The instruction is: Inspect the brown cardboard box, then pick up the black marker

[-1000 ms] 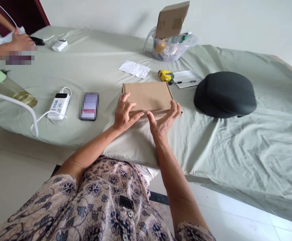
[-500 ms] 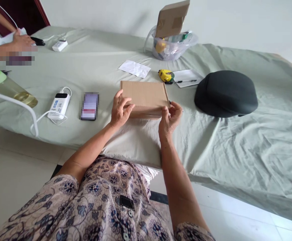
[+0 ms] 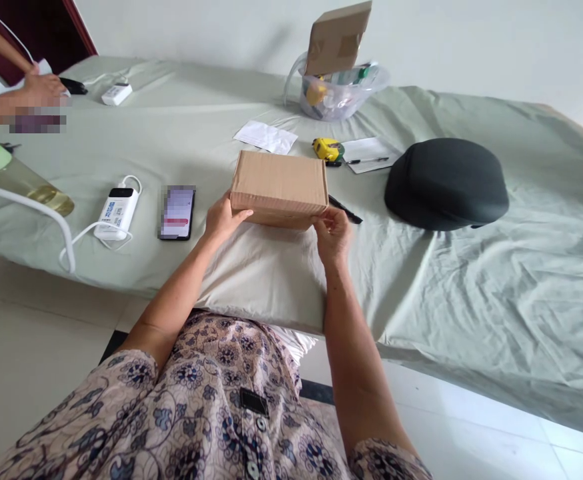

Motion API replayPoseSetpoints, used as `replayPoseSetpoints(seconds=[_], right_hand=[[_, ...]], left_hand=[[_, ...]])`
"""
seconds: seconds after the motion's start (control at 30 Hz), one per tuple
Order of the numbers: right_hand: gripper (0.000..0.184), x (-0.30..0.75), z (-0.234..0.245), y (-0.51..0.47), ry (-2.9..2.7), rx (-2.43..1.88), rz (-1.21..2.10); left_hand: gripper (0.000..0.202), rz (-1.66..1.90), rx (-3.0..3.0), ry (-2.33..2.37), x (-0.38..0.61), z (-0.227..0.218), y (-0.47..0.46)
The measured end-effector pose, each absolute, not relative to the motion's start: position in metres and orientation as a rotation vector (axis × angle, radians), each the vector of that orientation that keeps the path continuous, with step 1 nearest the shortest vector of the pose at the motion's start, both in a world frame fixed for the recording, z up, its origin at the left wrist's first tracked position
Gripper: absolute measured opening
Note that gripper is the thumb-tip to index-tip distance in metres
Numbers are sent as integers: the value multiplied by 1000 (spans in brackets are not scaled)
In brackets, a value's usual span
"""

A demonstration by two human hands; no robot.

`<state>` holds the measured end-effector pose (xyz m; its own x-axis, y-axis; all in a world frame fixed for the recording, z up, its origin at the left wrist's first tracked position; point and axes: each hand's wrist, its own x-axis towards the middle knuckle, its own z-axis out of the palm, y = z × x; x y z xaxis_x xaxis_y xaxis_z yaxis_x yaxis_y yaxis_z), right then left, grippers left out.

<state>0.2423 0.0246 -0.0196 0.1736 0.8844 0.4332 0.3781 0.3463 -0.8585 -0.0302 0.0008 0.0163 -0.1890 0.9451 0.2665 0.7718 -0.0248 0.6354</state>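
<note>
A closed brown cardboard box (image 3: 280, 180) is between my hands near the front edge of the cloth-covered table. My left hand (image 3: 224, 219) grips its left front corner, thumb along the front face and fingers hidden behind the left side. At the right front corner, my right hand (image 3: 332, 233) pinches the box low down, its fingers partly behind the side. A thin black object (image 3: 346, 209), perhaps a pen or cutter, lies on the cloth just beyond my right hand. Behind the box are a yellow tape measure (image 3: 327, 149) and a white paper slip (image 3: 266, 137).
A black cap (image 3: 446, 183) sits to the right, near a notepad with a pen (image 3: 369, 159). Behind stands a clear basket (image 3: 339, 100) holding an open carton. Leftward are a phone (image 3: 177, 213), a power bank (image 3: 116, 213), a green-lidded bottle (image 3: 26, 177) and another person's hand (image 3: 44, 90).
The box's near side has tipped up, showing more of its front face. My left hand has slid lower on the left corner, and my right hand has shifted inward under the right corner.
</note>
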Motion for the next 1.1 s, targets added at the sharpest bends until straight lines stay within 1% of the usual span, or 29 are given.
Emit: replayPoseSetpoints(seconds=[0.1, 0.17, 0.27, 0.33, 0.4, 0.47, 0.6, 0.67, 0.7, 0.77, 0.87, 0.93, 1.0, 1.1], right_hand=[[25, 246, -23, 22, -1546, -1439, 515], [18, 245, -25, 19, -1631, -1603, 438], [14, 243, -28, 17, -1679, -1728, 306], [15, 242, -29, 18, -1670, -1705, 318], [23, 240, -30, 19, -1635, -1647, 363], [37, 235, -31, 18, -1578, -1596, 376], [75, 217, -27, 10, -1478, -1606, 317], [92, 207, -24, 6, -1440, -1655, 313], [98, 203, -22, 5, -1422, -1680, 314], [105, 198, -19, 4, -1390, -1724, 310], [106, 198, -18, 6, -1368, -1758, 303], [103, 202, -19, 8, -1375, -1747, 295], [93, 207, -21, 10, -1406, -1692, 282], [71, 216, -24, 12, -1463, -1539, 291]], left_hand=[[36, 658, 1908, 2217, -26, 28, -8], [35, 507, 1927, 2274, -22, 31, -12], [32, 478, 1930, 2270, -18, 30, -13], [29, 511, 1940, 2232, -16, 26, -12], [29, 577, 1951, 2209, -14, 22, -10], [35, 676, 1953, 2212, -10, 17, -9], [57, 873, 1896, 2254, 3, 9, -10], [64, 952, 1849, 2277, 10, 7, -10], [66, 985, 1826, 2285, 13, 7, -10], [67, 1025, 1789, 2292, 17, 7, -11], [65, 1017, 1761, 2293, 18, 10, -12], [63, 1001, 1757, 2287, 17, 12, -12], [62, 1003, 1752, 2279, 14, 12, -11], [62, 1030, 1719, 2276, 8, 10, -8]])
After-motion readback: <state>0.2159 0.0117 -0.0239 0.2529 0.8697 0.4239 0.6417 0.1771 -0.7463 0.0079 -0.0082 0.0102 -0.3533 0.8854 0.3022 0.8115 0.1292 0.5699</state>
